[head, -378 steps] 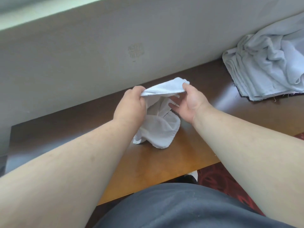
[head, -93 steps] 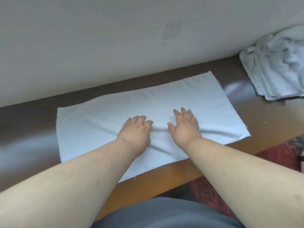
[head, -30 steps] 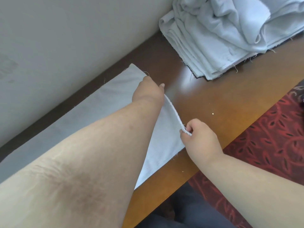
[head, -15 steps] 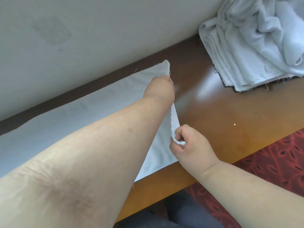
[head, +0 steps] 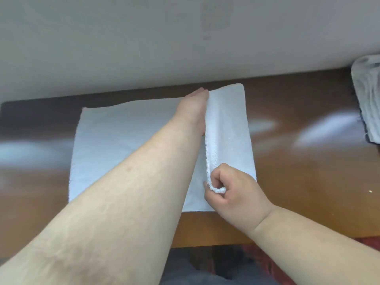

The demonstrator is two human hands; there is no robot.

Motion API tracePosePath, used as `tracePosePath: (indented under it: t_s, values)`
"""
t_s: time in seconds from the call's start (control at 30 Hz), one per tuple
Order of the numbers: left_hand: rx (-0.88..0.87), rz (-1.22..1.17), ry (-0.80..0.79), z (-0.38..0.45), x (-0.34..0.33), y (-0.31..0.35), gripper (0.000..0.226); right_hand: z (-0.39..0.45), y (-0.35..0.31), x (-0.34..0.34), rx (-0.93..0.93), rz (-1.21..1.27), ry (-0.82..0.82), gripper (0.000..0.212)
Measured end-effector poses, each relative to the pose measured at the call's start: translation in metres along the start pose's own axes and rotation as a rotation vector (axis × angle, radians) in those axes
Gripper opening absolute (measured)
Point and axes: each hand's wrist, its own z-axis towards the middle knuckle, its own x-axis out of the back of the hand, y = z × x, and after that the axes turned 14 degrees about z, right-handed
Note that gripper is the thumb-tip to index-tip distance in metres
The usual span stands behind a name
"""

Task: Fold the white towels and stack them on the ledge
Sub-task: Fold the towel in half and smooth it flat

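Head view: towel (head: 127, 140), white, flat on ledge (head: 298, 161), long axis left–right, far edge close to the wall (head: 144, 48). Right end raised and turned over leftward. Right hand (head: 232, 189) pinches the near right corner, fingers closed on the cloth. Left hand (head: 195, 108) reaches across to the far right corner; its fingers are hidden behind the raised edge, so grip there cannot be told. Unfolded bulk lies left of both grips; judged next move carries the raised edge leftward onto it. Pile (head: 368, 103) of further towels sits at right, well apart.
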Motion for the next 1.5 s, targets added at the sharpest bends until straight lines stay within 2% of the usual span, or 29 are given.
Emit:
tracePosePath:
  t_s: [0.1, 0.2, 0.37, 0.53, 0.73, 0.87, 1.0, 1.13, 1.23, 1.3, 1.4, 1.47, 1.5]
  values:
    - [-0.12, -0.037, 0.024, -0.01, 0.028, 0.004, 0.041, 0.005, -0.014, -0.015, 0.079, -0.036, -0.034, 0.027]
    - [-0.253, 0.09, 0.12, -0.017, 0.081, 0.014, 0.058, 0.013, -0.038, -0.05, 0.187, -0.108, -0.141, 0.039]
    - [-0.341, 0.15, 0.186, -0.021, 0.157, 0.023, 0.067, 0.028, -0.069, -0.103, 0.302, -0.141, -0.257, 0.029]
    - [-0.327, 0.168, 0.231, -0.015, 0.237, 0.026, 0.066, 0.051, -0.099, -0.156, 0.351, -0.158, -0.324, 0.029]
    - [-0.308, 0.179, 0.236, 0.012, 0.308, 0.027, 0.064, 0.079, -0.117, -0.22, 0.299, -0.152, -0.388, 0.02]
    - [-0.266, 0.419, 0.248, 0.037, 0.338, 0.014, 0.063, 0.092, -0.11, -0.26, 0.203, -0.168, -0.483, 0.015]
    - [-0.236, 0.666, 0.215, 0.056, 0.358, 0.004, 0.061, 0.102, -0.098, -0.281, 0.114, -0.191, -0.488, 0.019]
    - [-0.333, 0.889, 0.226, 0.063, 0.364, 0.003, 0.061, 0.104, -0.091, -0.287, 0.041, -0.19, -0.573, 0.005]
    - [-0.409, 1.075, 0.371, 0.06, 0.361, 0.001, 0.061, 0.108, -0.092, -0.282, -0.013, -0.224, -0.723, 0.038]
    - [-0.482, 1.107, 0.456, 0.052, 0.353, -0.002, 0.059, 0.119, -0.094, -0.266, -0.044, -0.143, -0.663, 0.042]
    - [-0.585, 1.166, 0.472, 0.033, 0.334, -0.018, 0.057, 0.154, -0.084, -0.227, -0.045, -0.102, -0.265, 0.025]
    - [-0.572, 1.19, 0.443, 0.016, 0.317, -0.037, 0.054, 0.183, -0.071, -0.201, 0.0, -0.209, -0.082, 0.025]
    - [-0.554, 1.215, 0.424, 0.007, 0.306, -0.049, 0.052, 0.196, -0.062, -0.189, 0.027, -0.299, -0.063, 0.029]
